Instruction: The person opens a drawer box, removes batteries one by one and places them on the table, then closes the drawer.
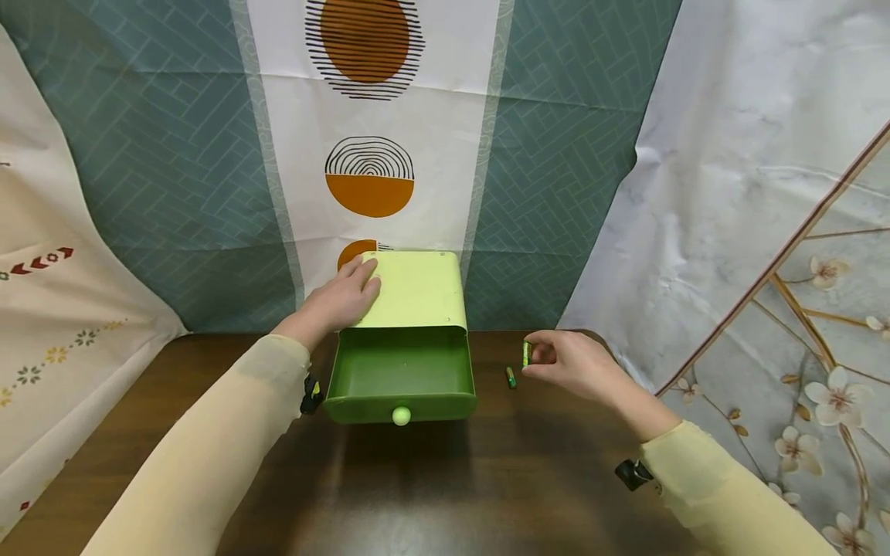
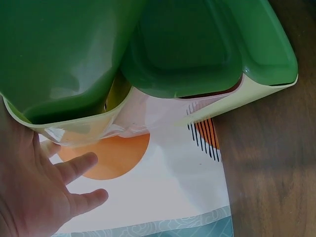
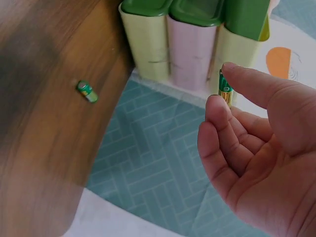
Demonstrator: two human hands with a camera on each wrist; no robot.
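Observation:
A small drawer unit (image 1: 417, 289) has a pale green top tier with its dark green drawer (image 1: 401, 408) pulled out. My left hand (image 1: 342, 297) rests on the left side of the unit's top. In the left wrist view the left hand (image 2: 44, 192) has its fingers spread against the pale green casing. My right hand (image 1: 573, 363) pinches a small green and gold battery (image 3: 225, 89) between thumb and fingertips, above the table to the right of the unit. A second battery (image 1: 511, 378) lies on the table just left of that hand.
Below the open drawer are a pink tier (image 3: 192, 54) and another pale green tier (image 3: 145, 47), both with closed green drawers. The dark wooden table (image 1: 417, 494) ends at a patterned cloth backdrop (image 1: 556, 193). A floral cloth (image 1: 786, 371) hangs on the right.

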